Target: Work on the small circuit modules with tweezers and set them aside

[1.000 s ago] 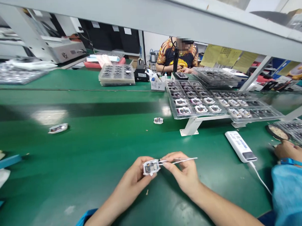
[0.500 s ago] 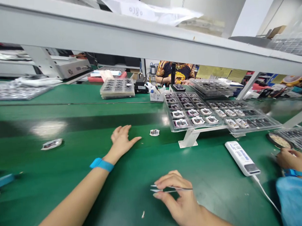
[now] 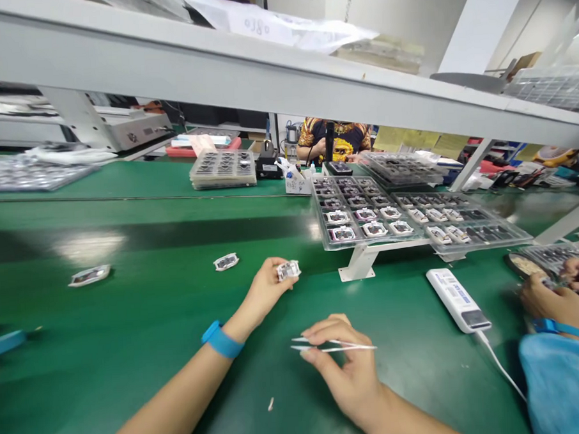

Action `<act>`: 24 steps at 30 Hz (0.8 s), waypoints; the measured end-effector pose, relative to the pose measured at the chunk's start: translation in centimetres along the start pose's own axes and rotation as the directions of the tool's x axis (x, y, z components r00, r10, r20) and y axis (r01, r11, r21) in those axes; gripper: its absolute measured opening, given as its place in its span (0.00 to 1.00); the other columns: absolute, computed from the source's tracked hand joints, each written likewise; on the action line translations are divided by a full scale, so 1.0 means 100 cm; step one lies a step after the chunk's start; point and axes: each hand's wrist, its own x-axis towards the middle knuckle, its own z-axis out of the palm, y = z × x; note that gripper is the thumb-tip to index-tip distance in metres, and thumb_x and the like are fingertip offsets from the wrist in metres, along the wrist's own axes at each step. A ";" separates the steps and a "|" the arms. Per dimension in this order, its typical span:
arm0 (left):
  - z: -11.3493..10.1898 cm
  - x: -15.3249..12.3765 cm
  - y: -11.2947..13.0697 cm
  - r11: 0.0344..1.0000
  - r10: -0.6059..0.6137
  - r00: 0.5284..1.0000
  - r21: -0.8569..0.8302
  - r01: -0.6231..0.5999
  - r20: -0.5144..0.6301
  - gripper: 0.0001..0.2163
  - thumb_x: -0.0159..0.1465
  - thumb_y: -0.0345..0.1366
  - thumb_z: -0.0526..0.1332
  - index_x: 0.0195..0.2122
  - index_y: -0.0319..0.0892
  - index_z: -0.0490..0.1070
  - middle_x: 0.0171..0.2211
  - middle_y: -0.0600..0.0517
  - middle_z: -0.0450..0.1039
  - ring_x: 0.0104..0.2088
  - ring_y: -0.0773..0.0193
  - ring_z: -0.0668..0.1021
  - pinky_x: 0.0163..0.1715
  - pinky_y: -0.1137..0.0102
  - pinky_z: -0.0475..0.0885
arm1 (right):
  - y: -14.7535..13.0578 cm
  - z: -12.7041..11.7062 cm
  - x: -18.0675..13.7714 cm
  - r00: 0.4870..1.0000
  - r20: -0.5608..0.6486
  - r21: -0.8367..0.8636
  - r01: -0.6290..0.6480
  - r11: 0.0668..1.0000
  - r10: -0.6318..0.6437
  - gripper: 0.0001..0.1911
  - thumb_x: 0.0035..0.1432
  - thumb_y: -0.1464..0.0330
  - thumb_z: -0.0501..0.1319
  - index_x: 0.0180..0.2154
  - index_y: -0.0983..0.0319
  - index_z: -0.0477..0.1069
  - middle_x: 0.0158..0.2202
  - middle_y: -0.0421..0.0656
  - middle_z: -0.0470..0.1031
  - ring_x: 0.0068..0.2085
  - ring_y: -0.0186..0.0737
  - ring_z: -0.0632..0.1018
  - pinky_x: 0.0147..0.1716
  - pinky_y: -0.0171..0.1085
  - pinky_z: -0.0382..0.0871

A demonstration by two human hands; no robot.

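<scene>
My left hand [image 3: 266, 287] is shut on a small white-framed circuit module [image 3: 288, 270], pinching it at the fingertips above the green mat [image 3: 144, 313]. Another module [image 3: 225, 262] lies on the mat to the left of that hand, and a third [image 3: 89, 275] lies farther left. My right hand [image 3: 347, 371] is nearer me and grips steel tweezers [image 3: 333, 347]. Their slightly parted tips point left and hold nothing.
Clear plastic trays of modules [image 3: 361, 210] stand on a white stand ahead. A white power bank [image 3: 459, 299] with a cable lies to the right. A co-worker's hands [image 3: 547, 298] work at the right beside a blue sleeve [image 3: 563, 384]. A grey shelf [image 3: 216, 73] crosses overhead.
My hands have parted. The module they held together is gone from them, one now lies farther left on the mat, and my left hand has moved forward and holds a module.
</scene>
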 end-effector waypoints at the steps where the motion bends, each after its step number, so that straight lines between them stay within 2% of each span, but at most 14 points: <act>1: 0.002 -0.017 0.005 0.998 -0.039 0.999 -0.054 0.041 0.034 0.23 0.52 0.44 0.67 0.45 0.39 0.66 0.31 0.50 0.74 0.28 0.62 0.75 0.28 0.68 0.69 | 0.000 -0.001 0.000 0.999 -0.016 0.023 -0.036 0.999 0.037 0.07 0.53 0.74 0.68 0.35 0.56 0.76 0.33 0.42 0.82 0.37 0.43 0.80 0.41 0.43 0.70; 2: 0.003 -0.034 0.009 0.992 -0.073 0.995 -0.101 0.081 0.072 0.23 0.53 0.45 0.66 0.47 0.38 0.67 0.29 0.50 0.74 0.25 0.63 0.74 0.25 0.70 0.67 | 0.001 -0.002 0.001 0.996 -0.028 0.051 -0.080 0.995 0.082 0.07 0.54 0.73 0.68 0.35 0.57 0.76 0.34 0.43 0.82 0.38 0.43 0.80 0.41 0.43 0.71; 5: 0.004 -0.079 0.017 0.942 -0.184 0.970 -0.252 0.221 0.162 0.22 0.61 0.48 0.57 0.49 0.34 0.69 0.30 0.48 0.74 0.26 0.64 0.73 0.25 0.70 0.66 | 0.006 -0.004 0.002 0.973 -0.050 0.140 -0.218 0.966 0.227 0.04 0.54 0.71 0.67 0.34 0.58 0.76 0.35 0.43 0.81 0.39 0.43 0.81 0.42 0.41 0.73; 7: 0.002 -0.100 0.019 0.840 -0.293 0.928 -0.402 0.364 0.229 0.22 0.60 0.46 0.60 0.48 0.34 0.70 0.28 0.49 0.73 0.26 0.66 0.71 0.25 0.71 0.64 | 0.010 -0.004 0.002 0.951 -0.051 0.176 -0.292 0.940 0.305 0.03 0.54 0.70 0.67 0.33 0.59 0.76 0.34 0.43 0.81 0.38 0.42 0.81 0.41 0.40 0.73; 9: 0.000 -0.116 0.019 0.764 -0.352 0.892 -0.463 0.448 0.282 0.22 0.57 0.45 0.65 0.48 0.35 0.70 0.26 0.52 0.72 0.25 0.67 0.69 0.24 0.73 0.62 | 0.013 -0.003 0.001 0.936 -0.036 0.186 -0.339 0.922 0.351 0.03 0.54 0.69 0.67 0.33 0.59 0.76 0.33 0.42 0.81 0.38 0.41 0.81 0.40 0.39 0.74; 12: 0.000 -0.132 0.019 0.788 -0.358 0.882 -0.407 0.461 0.307 0.24 0.57 0.45 0.67 0.50 0.36 0.69 0.22 0.56 0.70 0.24 0.68 0.66 0.23 0.73 0.59 | 0.014 0.000 -0.001 0.931 0.020 0.164 -0.362 0.918 0.364 0.03 0.53 0.69 0.67 0.34 0.59 0.76 0.35 0.42 0.81 0.38 0.41 0.80 0.40 0.38 0.73; 17: 0.001 -0.140 0.023 0.850 -0.310 0.899 -0.332 0.408 0.311 0.26 0.56 0.45 0.67 0.51 0.37 0.67 0.21 0.57 0.69 0.23 0.68 0.67 0.22 0.73 0.59 | 0.012 0.002 -0.005 0.961 0.094 0.063 -0.267 0.962 0.260 0.03 0.54 0.70 0.68 0.33 0.59 0.77 0.34 0.43 0.81 0.38 0.43 0.80 0.41 0.42 0.72; 21: 0.003 -0.138 0.020 0.868 -0.287 0.908 -0.317 0.381 0.306 0.25 0.54 0.45 0.68 0.49 0.37 0.67 0.22 0.58 0.69 0.22 0.68 0.68 0.20 0.73 0.59 | 0.011 0.001 -0.006 0.987 0.125 0.007 -0.097 0.995 0.095 0.04 0.54 0.72 0.68 0.32 0.58 0.77 0.32 0.43 0.82 0.36 0.43 0.80 0.41 0.44 0.71; 24: 0.005 -0.139 0.015 0.868 -0.284 0.918 -0.332 0.369 0.277 0.25 0.52 0.44 0.69 0.47 0.38 0.68 0.23 0.58 0.68 0.22 0.69 0.69 0.19 0.74 0.59 | 0.011 0.001 -0.005 0.981 0.187 -0.027 0.049 0.998 -0.043 0.06 0.54 0.75 0.68 0.32 0.58 0.78 0.32 0.43 0.83 0.35 0.42 0.80 0.41 0.44 0.69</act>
